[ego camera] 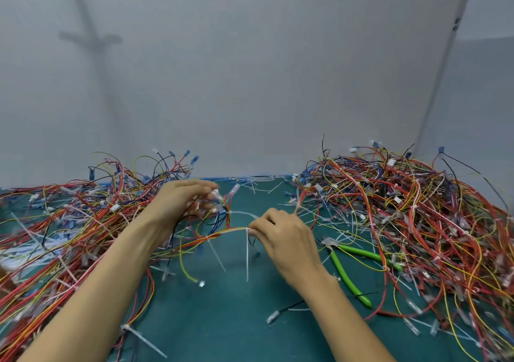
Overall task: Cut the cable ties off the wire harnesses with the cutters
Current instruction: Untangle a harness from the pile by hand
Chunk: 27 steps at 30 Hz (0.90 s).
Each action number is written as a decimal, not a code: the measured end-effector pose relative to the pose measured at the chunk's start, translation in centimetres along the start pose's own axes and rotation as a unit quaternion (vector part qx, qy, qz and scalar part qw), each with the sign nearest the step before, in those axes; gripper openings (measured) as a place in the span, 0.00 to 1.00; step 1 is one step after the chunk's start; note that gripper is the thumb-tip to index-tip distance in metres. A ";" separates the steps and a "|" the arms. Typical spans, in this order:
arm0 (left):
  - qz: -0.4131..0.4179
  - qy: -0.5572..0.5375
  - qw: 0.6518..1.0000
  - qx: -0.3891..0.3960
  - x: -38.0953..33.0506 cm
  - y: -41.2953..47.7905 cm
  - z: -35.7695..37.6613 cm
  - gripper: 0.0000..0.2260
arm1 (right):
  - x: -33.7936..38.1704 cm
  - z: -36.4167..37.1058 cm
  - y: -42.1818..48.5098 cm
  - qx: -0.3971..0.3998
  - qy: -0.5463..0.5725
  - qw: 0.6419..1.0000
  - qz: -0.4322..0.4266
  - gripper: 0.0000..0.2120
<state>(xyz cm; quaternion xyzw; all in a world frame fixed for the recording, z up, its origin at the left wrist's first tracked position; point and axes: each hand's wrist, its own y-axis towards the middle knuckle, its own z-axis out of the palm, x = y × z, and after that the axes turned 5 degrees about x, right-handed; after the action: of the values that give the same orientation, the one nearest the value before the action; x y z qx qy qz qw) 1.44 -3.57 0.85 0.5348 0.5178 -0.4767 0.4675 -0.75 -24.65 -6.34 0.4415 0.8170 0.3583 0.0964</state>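
Left hand [186, 198] grips harness [222, 234] end; right hand [286, 239] pinches it at cable tie [247, 256]. Cutters [344, 272] lie at 4 o'clock. Risk: letting go to fetch them loses tie.

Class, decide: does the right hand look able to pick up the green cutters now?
Likely yes, once it lets go: the right hand pinches the harness, and the cutters lie beside it, handles mostly uncovered.

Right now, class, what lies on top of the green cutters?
A red wire crosses one handle of the cutters, and a clear plastic piece covers their head, hiding the blades.
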 end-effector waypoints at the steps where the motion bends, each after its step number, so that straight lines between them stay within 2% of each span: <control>1: 0.004 0.022 0.999 -0.037 0.0 0.2 -0.1 0.08 | 0.2 0.0 0.0 0.001 0.036 0.999 0.036 0.07; 3: 0.040 0.177 0.976 -0.119 0.0 0.5 -0.2 0.07 | 0.4 0.1 0.0 -0.024 0.124 0.986 0.111 0.08; 5: 0.130 0.287 0.924 -0.217 0.0 0.2 0.2 0.10 | 0.4 0.1 0.2 -0.078 0.178 0.966 0.172 0.07; 7: 0.216 0.272 0.889 -0.300 -0.4 -0.1 0.5 0.10 | 0.4 0.2 0.4 -0.108 0.238 0.937 0.232 0.08; 9: 0.262 0.212 0.880 -0.335 -0.7 -0.2 0.8 0.09 | 0.5 0.4 0.5 -0.120 0.329 0.895 0.276 0.09; 11: 0.289 0.140 0.875 -0.361 -0.7 -0.4 1.3 0.08 | 0.5 0.6 0.7 -0.138 0.439 0.835 0.301 0.10; 13: 0.340 0.108 0.861 -0.363 -0.2 -0.9 2.1 0.09 | 0.7 0.8 0.9 -0.155 0.528 0.776 0.309 0.09; 15: 0.368 0.118 0.871 -0.304 0.6 -1.5 3.5 0.14 | 1.1 0.9 1.0 -0.156 0.580 0.742 0.297 0.08; 16: 0.348 0.131 0.889 -0.268 0.9 -1.6 4.3 0.16 | 1.3 1.0 1.0 -0.149 0.589 0.741 0.285 0.08; 18: 0.251 0.140 0.935 -0.208 1.0 -1.3 5.7 0.19 | 1.6 1.3 0.9 -0.129 0.575 0.767 0.253 0.08; 20: 0.126 0.038 0.981 -0.142 0.2 -0.6 6.4 0.18 | 2.0 1.6 0.7 -0.095 0.553 0.796 0.228 0.09; 21: 0.071 -0.032 0.991 -0.106 -0.1 -0.3 6.5 0.16 | 2.2 1.7 0.6 -0.078 0.544 0.807 0.219 0.10; 22: 0.036 -0.083 0.993 -0.072 -0.3 0.0 6.5 0.15 | 2.3 1.8 0.5 -0.064 0.531 0.818 0.211 0.10; 24: 0.029 -0.123 0.991 -0.039 -0.2 0.4 6.7 0.11 | 2.4 1.9 0.4 -0.039 0.493 0.846 0.200 0.11; 27: 0.053 -0.165 0.984 -0.050 0.4 0.6 7.2 0.06 | 2.0 2.1 0.2 -0.009 0.450 0.868 0.210 0.08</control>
<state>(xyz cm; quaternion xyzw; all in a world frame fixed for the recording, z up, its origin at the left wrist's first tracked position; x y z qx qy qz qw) 1.89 -10.70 -0.36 0.4519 0.4276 -0.5064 0.5971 -0.81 -21.96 -7.37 0.3926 0.6562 0.5375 -0.3556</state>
